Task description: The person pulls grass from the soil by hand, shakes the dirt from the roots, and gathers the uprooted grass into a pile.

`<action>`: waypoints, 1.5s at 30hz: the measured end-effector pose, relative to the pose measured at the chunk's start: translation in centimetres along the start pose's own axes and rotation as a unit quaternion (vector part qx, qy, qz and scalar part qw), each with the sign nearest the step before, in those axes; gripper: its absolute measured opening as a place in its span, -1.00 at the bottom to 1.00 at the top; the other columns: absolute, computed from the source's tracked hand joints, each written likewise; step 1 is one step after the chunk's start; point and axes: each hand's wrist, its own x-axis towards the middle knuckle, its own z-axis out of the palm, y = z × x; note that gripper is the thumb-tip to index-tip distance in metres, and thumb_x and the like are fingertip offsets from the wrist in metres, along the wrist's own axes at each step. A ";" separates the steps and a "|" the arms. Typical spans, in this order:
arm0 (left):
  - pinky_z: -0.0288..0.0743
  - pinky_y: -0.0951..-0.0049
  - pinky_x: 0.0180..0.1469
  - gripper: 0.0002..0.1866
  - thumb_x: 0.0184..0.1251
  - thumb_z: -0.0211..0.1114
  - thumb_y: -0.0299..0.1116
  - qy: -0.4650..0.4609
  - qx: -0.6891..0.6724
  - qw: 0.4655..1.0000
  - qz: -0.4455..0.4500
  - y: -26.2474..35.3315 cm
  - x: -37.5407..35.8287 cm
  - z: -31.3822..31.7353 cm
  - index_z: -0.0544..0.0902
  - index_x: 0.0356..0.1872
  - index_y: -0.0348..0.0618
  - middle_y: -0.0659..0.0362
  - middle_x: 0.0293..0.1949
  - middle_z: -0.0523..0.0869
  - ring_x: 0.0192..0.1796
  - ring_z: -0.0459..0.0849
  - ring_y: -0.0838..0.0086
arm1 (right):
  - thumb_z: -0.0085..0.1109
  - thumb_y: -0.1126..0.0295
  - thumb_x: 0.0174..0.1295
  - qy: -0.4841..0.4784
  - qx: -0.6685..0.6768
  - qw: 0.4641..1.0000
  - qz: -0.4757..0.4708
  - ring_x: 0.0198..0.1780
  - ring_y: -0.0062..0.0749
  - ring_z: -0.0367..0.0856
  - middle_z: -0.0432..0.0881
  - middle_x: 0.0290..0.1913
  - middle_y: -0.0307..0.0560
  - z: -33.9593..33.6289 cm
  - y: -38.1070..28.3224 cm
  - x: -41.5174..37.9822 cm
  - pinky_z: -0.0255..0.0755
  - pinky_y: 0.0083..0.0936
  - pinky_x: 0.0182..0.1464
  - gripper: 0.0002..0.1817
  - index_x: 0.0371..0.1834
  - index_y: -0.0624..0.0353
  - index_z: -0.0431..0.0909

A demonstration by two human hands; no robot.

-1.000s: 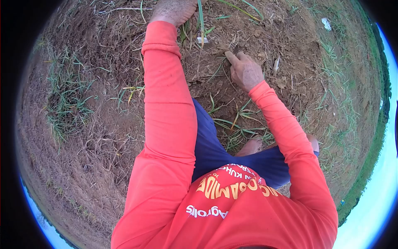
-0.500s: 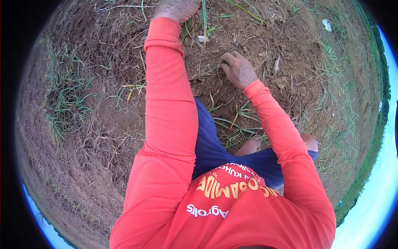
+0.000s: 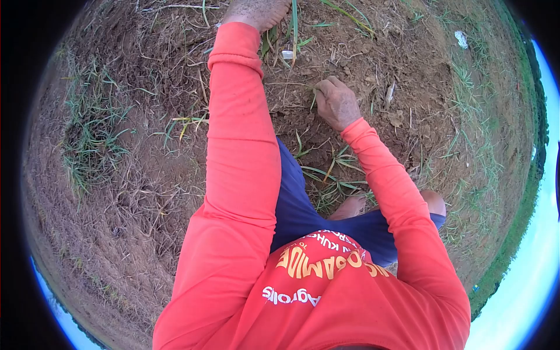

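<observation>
My right hand (image 3: pixel 337 105) is just above the bare soil, its fingers pinched together on a thin grass weed (image 3: pixel 313 99). A pale, fine stem runs left from the fingertips, and a short green blade hangs below them. My left hand (image 3: pixel 255 11), dusty with soil, reaches the top edge of the view beside tall green grass blades (image 3: pixel 294 29). Its fingers are mostly cut off there, so I cannot see what they do. A small white scrap (image 3: pixel 287 55) lies on the soil between my two hands.
Grass tufts (image 3: pixel 341 160) grow near my bare foot (image 3: pixel 350 207). A denser grass patch (image 3: pixel 93 134) stands at left among dry straw. A pale dry leaf piece (image 3: pixel 389 93) and a whitish crumpled scrap (image 3: pixel 461 39) lie to the right.
My right hand has turned slightly and drawn its fingers together, with the thin weed now showing at the fingertips. My left hand has shifted a little to the right.
</observation>
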 end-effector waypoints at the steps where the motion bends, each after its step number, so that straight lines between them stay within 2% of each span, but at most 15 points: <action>1: 0.63 0.16 -0.04 -0.64 0.22 0.50 -0.19 0.011 0.001 1.000 0.017 -0.5 0.0 0.1 0.78 -0.04 -0.19 -0.06 -0.15 0.84 -0.14 0.78 0.11 | 0.28 0.44 0.27 0.008 0.022 1.000 0.013 -0.18 0.08 0.70 0.65 -0.28 0.05 -0.1 0.1 -0.3 0.60 -0.10 -0.08 -0.93 -0.29 0.19 0.65; 4: 0.63 0.16 -0.04 -0.64 0.22 0.49 -0.18 -0.036 0.356 0.916 0.183 -6.0 3.0 1.7 0.78 -0.04 -0.18 -0.07 -0.16 0.84 -0.14 0.78 0.10 | 0.32 0.41 0.27 0.050 0.083 0.993 0.064 -0.22 -0.03 0.72 0.72 -0.28 0.05 -1.7 -0.2 -0.4 0.59 -0.22 -0.11 -0.90 -0.28 0.21 0.71; 7: 0.63 0.16 -0.03 -0.65 0.25 0.47 -0.19 -0.008 -0.019 1.000 -0.014 -0.5 -0.1 -0.1 0.78 -0.03 -0.17 -0.07 -0.16 0.84 -0.13 0.78 0.09 | 0.37 0.38 0.26 -0.010 0.180 0.965 0.189 -0.23 -0.23 0.74 0.77 -0.25 0.04 -5.8 -0.9 0.3 0.57 -0.37 -0.12 -0.85 -0.21 0.21 0.78; 12: 0.63 0.22 -0.08 -0.68 0.29 0.47 -0.20 -0.020 -0.028 0.999 0.018 -1.2 0.3 0.7 0.77 -0.06 -0.20 0.04 -0.20 0.84 -0.17 0.77 0.26 | 0.42 0.30 0.28 -0.015 0.324 0.909 0.260 -0.26 -0.49 0.70 0.82 -0.26 -0.10 -11.6 -0.6 1.3 0.55 -0.47 -0.11 -0.74 -0.12 0.27 0.80; 15: 0.60 0.25 -0.19 -0.58 0.17 0.62 -0.06 -0.048 -0.005 0.996 -0.072 -1.1 0.0 2.3 0.81 -0.22 -0.25 0.11 -0.39 0.79 -0.36 0.72 0.41 | 0.45 0.30 0.28 -0.022 0.039 0.963 0.267 -0.24 -0.62 0.66 0.80 -0.26 -0.22 -9.7 4.7 0.7 0.53 -0.56 -0.11 -0.73 -0.10 0.27 0.81; 19: 0.59 0.30 -0.25 -0.62 0.22 0.59 -0.08 -0.115 -0.103 0.984 -0.088 0.2 -0.7 2.7 0.81 -0.25 -0.24 0.12 -0.42 0.78 -0.36 0.72 0.47 | 0.46 0.32 0.30 0.044 0.367 0.873 0.319 -0.25 -0.73 0.60 0.76 -0.28 -0.35 -13.2 1.6 0.8 0.47 -0.65 -0.13 -0.76 -0.07 0.22 0.81; 21: 0.60 0.36 -0.30 -0.62 0.25 0.58 -0.08 -0.190 -0.184 0.956 -0.130 0.6 -0.3 3.7 0.81 -0.21 -0.23 0.13 -0.43 0.77 -0.34 0.73 0.51 | 0.47 0.31 0.30 0.041 0.347 0.890 0.292 -0.25 -0.75 0.57 0.75 -0.27 -0.38 -14.5 1.0 1.4 0.45 -0.67 -0.13 -0.76 -0.06 0.21 0.81; 23: 0.61 0.56 -0.28 -0.52 0.27 0.60 -0.03 -0.257 -0.234 0.924 -0.157 3.5 -1.7 4.0 0.73 0.04 -0.15 0.22 -0.23 0.76 -0.27 0.71 0.57 | 0.47 0.32 0.31 0.040 0.339 0.897 0.281 -0.25 -0.75 0.57 0.75 -0.25 -0.37 -15.4 -0.5 1.4 0.45 -0.67 -0.12 -0.77 -0.06 0.20 0.81; 27: 0.66 0.45 -0.11 -0.39 0.26 0.59 0.04 -0.407 -0.336 0.837 -0.145 6.5 -4.7 9.1 0.67 0.16 -0.16 0.18 -0.10 0.78 -0.12 0.71 0.50 | 0.42 0.38 0.37 0.141 0.519 0.803 0.256 -0.21 -0.67 0.65 0.77 -0.18 -0.28 -12.4 0.5 1.4 0.55 -0.58 -0.11 -0.75 0.03 0.25 0.74; 29: 0.63 0.34 0.09 -0.37 0.25 0.59 0.04 -0.408 -0.287 0.866 -0.021 5.9 -5.5 12.5 0.67 0.19 -0.18 0.14 -0.02 0.79 -0.02 0.72 0.42 | 0.30 0.35 0.46 0.118 0.597 0.745 0.274 -0.11 -0.56 0.72 0.77 -0.03 -0.18 -12.7 0.8 0.2 0.63 -0.50 -0.09 -0.72 0.14 0.23 0.67; 31: 0.57 0.30 0.21 -0.36 0.25 0.57 0.03 -0.422 -0.117 0.899 0.018 6.6 -5.7 12.3 0.66 0.25 -0.14 0.11 0.04 0.80 0.05 0.71 0.35 | 0.24 0.31 0.50 0.071 0.633 0.685 0.353 -0.02 -0.51 0.74 0.75 0.07 -0.15 -13.3 1.4 -0.5 0.65 -0.46 -0.08 -0.70 0.18 0.20 0.64; 32: 0.57 0.28 0.20 -0.40 0.26 0.55 -0.02 -0.438 -0.211 0.874 0.004 8.0 -6.6 11.1 0.67 0.24 -0.12 0.03 0.04 0.81 0.05 0.73 0.32 | 0.25 0.35 0.49 0.038 0.666 0.660 0.346 0.01 -0.44 0.72 0.72 0.08 -0.19 -13.4 1.5 -0.5 0.63 -0.41 0.05 -0.65 0.28 0.16 0.57; 35: 0.58 0.26 0.19 -0.41 0.25 0.53 -0.03 -0.415 -0.068 0.906 0.039 5.3 -5.7 11.9 0.68 0.25 -0.11 0.00 0.04 0.83 0.06 0.74 0.31 | 0.25 0.32 0.51 -0.056 0.786 0.545 0.286 0.16 -0.33 0.71 0.71 0.20 -0.08 -15.1 0.8 -1.0 0.61 -0.30 0.19 -0.58 0.36 0.18 0.53; 40: 0.61 0.13 0.15 -0.53 0.29 0.42 -0.15 -0.361 0.086 0.928 0.038 5.0 -5.7 11.0 0.69 0.17 -0.12 -0.12 0.00 0.82 0.08 0.79 0.06 | 0.25 0.26 0.52 -0.091 0.572 0.770 0.268 0.11 -0.42 0.71 0.71 0.24 -0.10 -17.4 -1.3 -1.2 0.60 -0.39 0.09 -0.54 0.40 0.18 0.54; 45: 0.60 0.02 0.12 -0.63 0.30 0.36 -0.24 -0.212 0.093 0.972 0.044 8.4 -9.0 5.5 0.66 0.05 -0.21 -0.20 -0.08 0.79 0.06 0.76 -0.08 | 0.28 0.28 0.49 -0.057 0.477 0.821 0.308 0.00 -0.51 0.75 0.77 0.13 -0.09 -18.0 2.6 -1.3 0.61 -0.58 -0.01 -0.55 0.36 0.22 0.58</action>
